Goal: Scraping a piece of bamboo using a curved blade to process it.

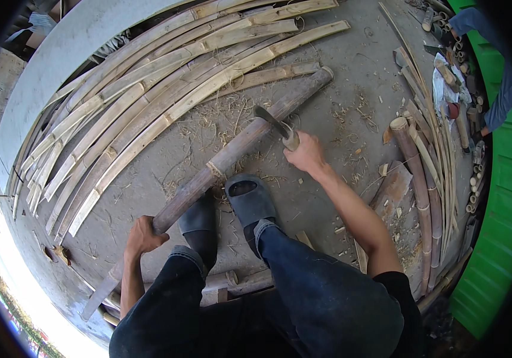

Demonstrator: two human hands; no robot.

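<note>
bamboo pole slanting lower-left to upper-right; left hand clasping it, right hand clenched on curved knife

Lighting moderate and diffuse; shadows soft on the grey concrete floor. Glare at lower left, detail burnt to white. Round grey-brown bamboo pole, centre frame, acceptably sharp. Fisheye distortion bows the green ribbed sheet at right. Corners vignetted black.
</note>
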